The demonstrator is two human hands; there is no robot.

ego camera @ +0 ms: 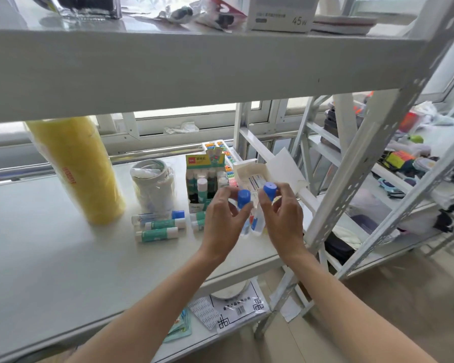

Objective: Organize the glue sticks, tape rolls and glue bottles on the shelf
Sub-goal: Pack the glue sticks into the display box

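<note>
Your left hand [222,218] and right hand [283,216] each gripped one blue-capped glue bottle [244,205], two held upright above the shelf [50,244]. Three glue sticks [159,234] lay flat left of them, near two stacks of tape rolls [76,166].

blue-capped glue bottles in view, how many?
3: one in the left hand (bottle), one in the right hand (bottle), one lying on the shelf behind the glue sticks. More may be hidden.

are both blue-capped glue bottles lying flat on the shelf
No, each hand holds one glue bottle upright above the shelf.
</note>
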